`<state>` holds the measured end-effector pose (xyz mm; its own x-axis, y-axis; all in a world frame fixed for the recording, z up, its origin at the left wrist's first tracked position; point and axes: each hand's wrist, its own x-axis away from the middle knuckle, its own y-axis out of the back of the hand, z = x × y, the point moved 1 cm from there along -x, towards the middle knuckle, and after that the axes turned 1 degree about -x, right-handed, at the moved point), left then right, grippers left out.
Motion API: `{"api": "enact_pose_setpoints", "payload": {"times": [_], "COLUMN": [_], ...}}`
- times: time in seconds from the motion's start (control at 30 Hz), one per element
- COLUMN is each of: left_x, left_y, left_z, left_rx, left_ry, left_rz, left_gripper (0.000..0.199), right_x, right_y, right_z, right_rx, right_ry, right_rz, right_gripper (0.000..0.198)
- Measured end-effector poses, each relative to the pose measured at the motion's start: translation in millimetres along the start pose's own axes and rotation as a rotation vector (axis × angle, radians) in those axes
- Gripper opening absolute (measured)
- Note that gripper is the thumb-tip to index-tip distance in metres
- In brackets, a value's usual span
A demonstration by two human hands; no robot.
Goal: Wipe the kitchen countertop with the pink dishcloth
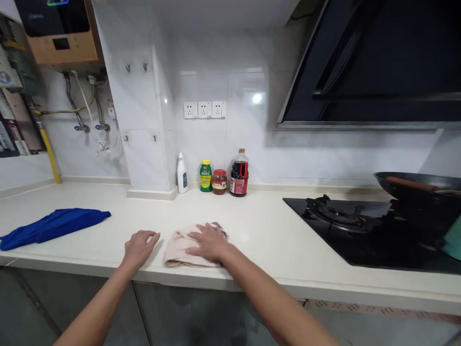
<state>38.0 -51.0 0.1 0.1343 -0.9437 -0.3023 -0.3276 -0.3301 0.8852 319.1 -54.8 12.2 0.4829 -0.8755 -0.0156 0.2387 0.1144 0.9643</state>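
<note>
right hand [209, 242] first: it lay palm down on a folded pale pink cloth [178, 247], its fingers spread apart and pressing flat on top rather than clamped around the fabric. the cloth sat on the white counter [259, 250], midway along its length and close to the front edge, with a dark patterned corner showing just past the fingertips. left hand [139, 247] hung to the left of the cloth, near that same front edge, apart from it, with fingers loosely bent and the grasp relaxed; whether it touched the surface could not be told. along the counter's back edge, against the tiled wall, stood a white nozzle bottle [182, 177], a green bottle with a yellow cap [205, 178], a red-lidded jar [219, 183] and a large bottle of dark sauce [239, 180] with a red handle. a crumpled blue cloth [61, 228] stretched across the counter's left end, its near tip by the front edge. towards the right end, a black gas hob [356, 251] was set into the top, and a dark wok [399, 191] rested over its right side, with a wooden handle [410, 183] lying across the rim.
</note>
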Motion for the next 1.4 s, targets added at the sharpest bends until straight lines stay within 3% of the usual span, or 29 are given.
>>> {"api": "enact_pose_setpoints", "payload": {"times": [0.13, 0.3, 0.4, 0.5, 0.6, 0.7, 0.97, 1.07, 1.13, 1.23, 1.4], "left_x": [-0.2, 0.6, 2.3, 4.2, 5.2, 5.6, 3.5, 1.0, -0.4, -2.2, -6.9], "left_y": [1.1, 1.2, 0.8, -0.8, -2.9, -4.2, -5.4, -5.2, -4.0, -1.7, 0.0], "left_z": [-0.6, -1.8, -3.0, -5.1, -8.0, -10.5, -6.4, -4.8, -5.2, -6.8, -5.5], "left_rx": [-0.01, -0.021, -0.035, -0.049, -0.071, -0.09, -0.067, -0.083, -0.097, -0.116, -0.151], "left_ry": [-0.004, -0.004, -0.01, -0.024, -0.047, -0.056, -0.067, -0.053, -0.054, -0.057, -0.071], "left_rz": [0.018, 0.019, 0.012, 0.019, 0.032, 0.043, 0.03, 0.02, 0.022, 0.033, 0.047], "left_gripper": [0.047, 0.048, 0.047, 0.046, 0.047, 0.049, 0.049, 0.05, 0.051, 0.052, 0.055], "right_x": [36.7, 122.0, 167.0, 189.5, 189.0, 170.9, 101.5, 81.1, 66.3, 46.8, 44.8], "right_y": [17.9, 38.9, 44.2, 38.8, 26.3, 14.6, -5.5, -29.4, -50.9, -80.7, -103.9], "right_z": [-93.1, -197.0, -229.7, -236.8, -219.3, -177.6, -5.8, 50.2, 76.6, 94.5, 76.2], "right_rx": [0.085, 0.175, 0.214, 0.237, 0.237, 0.203, -0.046, 0.019, 0.123, 0.241, 0.35], "right_ry": [-0.298, -0.649, -0.762, -0.785, -0.786, -0.727, -0.146, 0.069, 0.113, 0.129, 0.259], "right_rz": [-0.07, -0.159, -0.202, -0.222, -0.221, -0.201, -0.113, -0.205, -0.323, -0.527, -0.815], "right_gripper": [0.08, 0.075, 0.072, 0.071, 0.077, 0.085, 0.084, 0.073, 0.056, 0.029, 0.034]}}
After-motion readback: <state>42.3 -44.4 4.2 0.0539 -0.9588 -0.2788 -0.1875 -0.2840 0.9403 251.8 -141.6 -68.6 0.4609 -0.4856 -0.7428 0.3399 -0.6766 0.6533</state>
